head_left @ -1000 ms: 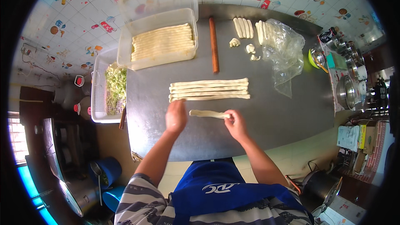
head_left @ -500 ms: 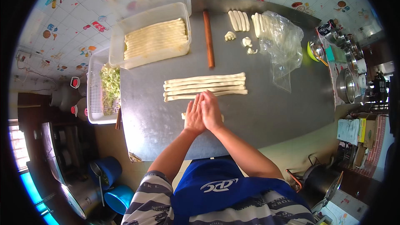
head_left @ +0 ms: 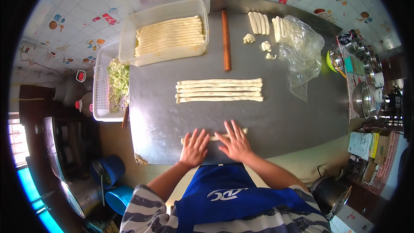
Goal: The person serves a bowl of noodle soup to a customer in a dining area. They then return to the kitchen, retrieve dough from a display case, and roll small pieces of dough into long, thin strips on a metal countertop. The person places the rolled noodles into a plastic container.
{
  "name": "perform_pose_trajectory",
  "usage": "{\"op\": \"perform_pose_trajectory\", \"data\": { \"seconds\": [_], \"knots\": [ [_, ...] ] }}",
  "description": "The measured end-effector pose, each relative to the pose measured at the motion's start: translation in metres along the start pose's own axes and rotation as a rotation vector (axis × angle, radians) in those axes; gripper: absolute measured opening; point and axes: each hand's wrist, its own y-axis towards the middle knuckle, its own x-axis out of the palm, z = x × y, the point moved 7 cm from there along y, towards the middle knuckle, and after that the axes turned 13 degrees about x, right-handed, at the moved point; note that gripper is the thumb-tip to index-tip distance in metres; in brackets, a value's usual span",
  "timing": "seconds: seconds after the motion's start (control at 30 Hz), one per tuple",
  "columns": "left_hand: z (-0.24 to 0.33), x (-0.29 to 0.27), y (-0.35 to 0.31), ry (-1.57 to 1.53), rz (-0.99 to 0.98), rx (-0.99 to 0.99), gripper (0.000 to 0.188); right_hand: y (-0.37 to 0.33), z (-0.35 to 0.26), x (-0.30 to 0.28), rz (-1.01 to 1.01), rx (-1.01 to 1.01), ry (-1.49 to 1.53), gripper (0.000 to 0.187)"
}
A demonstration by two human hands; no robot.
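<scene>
A short strip of dough (head_left: 214, 138) lies crosswise near the front of the grey metal table. My left hand (head_left: 195, 146) rests flat on its left part, fingers spread. On its right part lies my right hand (head_left: 236, 143), palm down with the fingers apart; the strip's right end pokes out beyond it. Both palms hide stretches of the strip. Farther off, several long dough strips (head_left: 220, 90) lie side by side in a row.
At the back left stands a clear plastic box (head_left: 164, 58) of dough strips, beside a white basket (head_left: 100, 114) of chopped greens. A rolling pin (head_left: 227, 41) lies at the back middle. Short dough pieces (head_left: 258, 23), small lumps and a plastic bag (head_left: 302, 54) occupy the back right.
My hands were pressed together over the dough; now they are apart and nearer the table's front edge. The strip beneath them looks longer and has come nearer to me. The view has shifted slightly.
</scene>
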Motion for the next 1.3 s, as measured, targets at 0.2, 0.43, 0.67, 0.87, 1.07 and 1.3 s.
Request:
{"op": "perform_pose_trajectory", "data": {
  "seconds": [0.2,0.43,0.67,0.87,1.07,1.3],
  "knots": [
    [-0.063,-0.042,0.078,0.081,0.191,-0.113,0.060,0.079,-0.001,-0.027,0.169,0.267,-0.017,0.066],
    [-0.003,0.004,0.000,0.023,0.067,-0.037,0.065,0.017,-0.018,0.013,0.019,0.042,0.047,0.066],
    [-0.076,-0.037,0.058,0.107,0.119,-0.139,0.059,0.071,0.056,-0.033,0.135,0.236,-0.072,0.069],
    [-0.040,-0.009,0.002,0.027,0.002,-0.067,0.061,-0.009,0.057,-0.018,0.038,0.274,-0.086,0.068],
    [-0.077,-0.022,0.041,0.162,0.016,-0.100,0.063,0.039,0.088,-0.039,0.132,0.375,-0.121,0.066],
    [-0.109,-0.047,0.082,0.237,0.066,-0.202,0.063,0.077,0.109,-0.059,0.215,0.447,-0.158,0.065]
  ]
}}
